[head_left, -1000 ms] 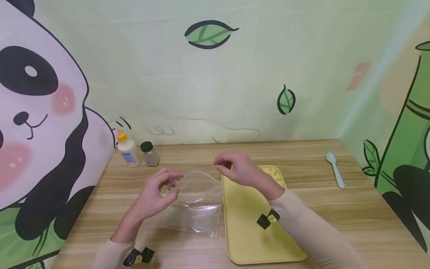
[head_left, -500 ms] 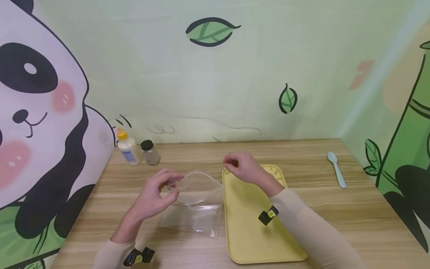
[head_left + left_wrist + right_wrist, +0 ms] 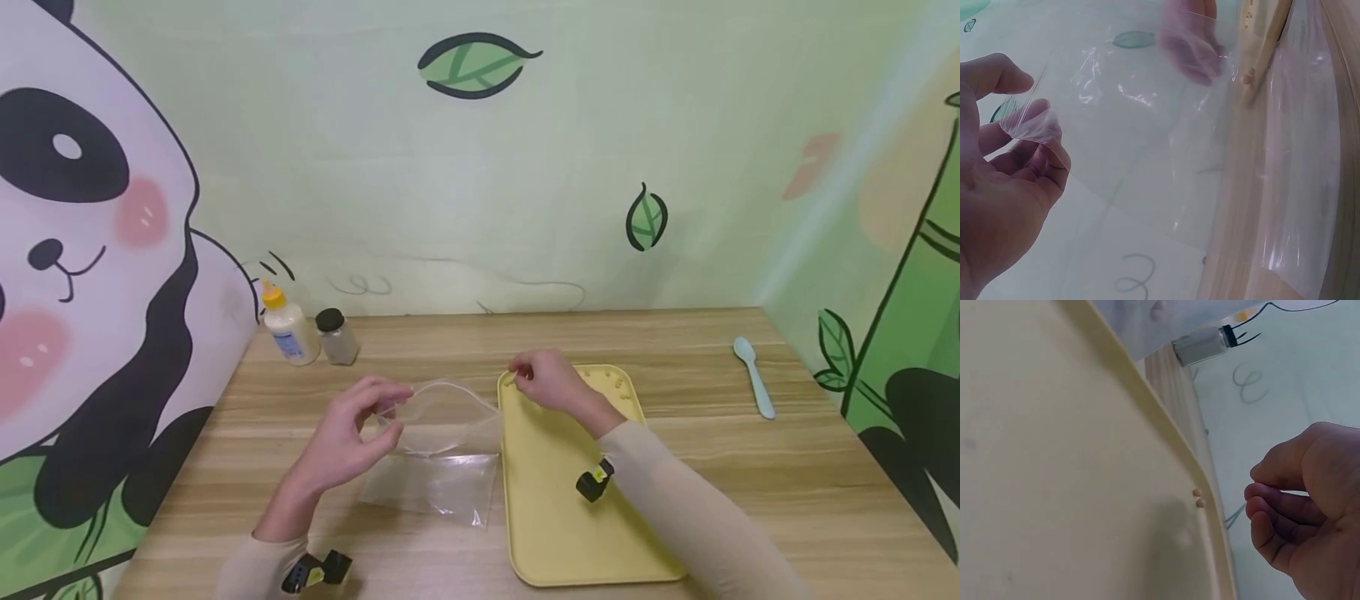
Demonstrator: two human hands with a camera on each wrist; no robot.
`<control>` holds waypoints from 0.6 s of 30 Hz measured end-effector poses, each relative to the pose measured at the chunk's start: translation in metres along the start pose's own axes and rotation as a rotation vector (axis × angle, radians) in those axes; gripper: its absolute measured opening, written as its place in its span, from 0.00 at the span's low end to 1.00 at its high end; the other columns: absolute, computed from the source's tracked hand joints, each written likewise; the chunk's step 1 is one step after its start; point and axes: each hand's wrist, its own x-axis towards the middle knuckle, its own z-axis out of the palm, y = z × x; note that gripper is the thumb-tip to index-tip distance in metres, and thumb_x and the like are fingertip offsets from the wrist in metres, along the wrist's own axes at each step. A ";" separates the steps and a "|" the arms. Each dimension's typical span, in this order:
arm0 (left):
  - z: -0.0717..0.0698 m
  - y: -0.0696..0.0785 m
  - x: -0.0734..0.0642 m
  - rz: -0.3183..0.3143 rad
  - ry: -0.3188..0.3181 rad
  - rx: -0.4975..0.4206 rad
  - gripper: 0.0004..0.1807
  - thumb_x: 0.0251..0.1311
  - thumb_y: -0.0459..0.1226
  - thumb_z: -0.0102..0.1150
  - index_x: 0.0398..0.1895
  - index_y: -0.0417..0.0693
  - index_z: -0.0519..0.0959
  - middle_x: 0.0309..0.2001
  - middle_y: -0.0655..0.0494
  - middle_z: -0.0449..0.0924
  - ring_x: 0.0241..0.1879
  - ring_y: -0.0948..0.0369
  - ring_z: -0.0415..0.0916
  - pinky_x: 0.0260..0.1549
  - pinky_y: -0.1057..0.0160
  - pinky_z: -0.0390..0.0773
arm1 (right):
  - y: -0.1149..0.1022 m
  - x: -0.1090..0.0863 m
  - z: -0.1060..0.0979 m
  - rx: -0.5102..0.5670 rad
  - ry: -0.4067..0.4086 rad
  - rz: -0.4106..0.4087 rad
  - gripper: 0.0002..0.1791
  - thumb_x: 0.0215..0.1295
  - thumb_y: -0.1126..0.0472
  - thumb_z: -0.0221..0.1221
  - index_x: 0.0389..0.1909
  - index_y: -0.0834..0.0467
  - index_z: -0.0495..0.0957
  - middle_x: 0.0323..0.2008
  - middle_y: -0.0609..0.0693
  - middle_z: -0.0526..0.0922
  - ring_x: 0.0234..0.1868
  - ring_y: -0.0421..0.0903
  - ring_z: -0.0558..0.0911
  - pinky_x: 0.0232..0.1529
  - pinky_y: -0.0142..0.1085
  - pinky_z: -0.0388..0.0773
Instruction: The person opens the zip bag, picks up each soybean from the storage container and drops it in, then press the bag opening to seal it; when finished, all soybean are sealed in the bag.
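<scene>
My left hand [image 3: 341, 437] holds a clear plastic zip bag [image 3: 442, 479] by its left side, its mouth spread wide. In the left wrist view, the bag's film [image 3: 1035, 128] lies over the curled fingers, with the thumb apart. My right hand [image 3: 551, 379] is over the far left corner of a yellow tray [image 3: 570, 533], fingers loosely curled. Thumb and index tips come close together in the right wrist view, and nothing shows between them. Two small tan pieces [image 3: 1199, 498] lie by the tray's rim near that hand. Several more tan pieces [image 3: 618, 385] sit at the far right corner.
A white bottle [image 3: 290, 333] with a yellow cap and a small clear jar [image 3: 339, 339] with a black lid stand at the back left. A light blue spoon [image 3: 753, 375] lies on the wooden table [image 3: 817, 500] at the right. A printed cloth wall rises behind.
My right hand has moved right and down, away from beside the bag's mouth to the tray's far left corner. The left hand keeps its hold on the bag.
</scene>
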 end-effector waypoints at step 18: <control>0.002 -0.001 0.000 0.005 -0.016 -0.008 0.25 0.46 0.20 0.64 0.52 0.41 0.79 0.46 0.51 0.79 0.40 0.64 0.75 0.41 0.67 0.81 | 0.017 0.009 0.024 -0.074 -0.047 0.050 0.12 0.60 0.68 0.58 0.43 0.64 0.83 0.35 0.54 0.86 0.36 0.46 0.83 0.41 0.36 0.82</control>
